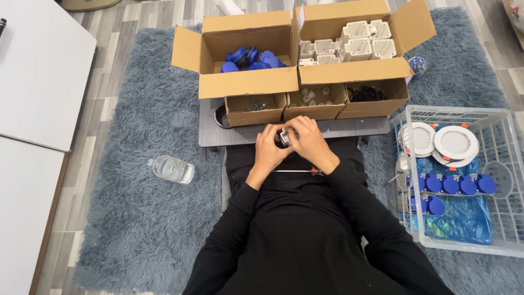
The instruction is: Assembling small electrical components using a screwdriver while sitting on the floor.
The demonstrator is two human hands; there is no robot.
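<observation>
Small grey-white plastic part (284,136) sits gripped between left hand (269,146) and right hand (310,140), seemingly mid-assembly, so fitting likely needs the red-handled screwdriver (299,171) lying near.

Ahead of us stand two big open brown cartons: the left carton (240,54) holds blue parts, the right carton (355,43) white ones. Before them sit three small brown boxes (316,104) in a row, tops open.

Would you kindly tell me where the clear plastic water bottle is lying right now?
The clear plastic water bottle lies on its side on the grey shaggy rug, to the person's left, beside the left hand.
</observation>
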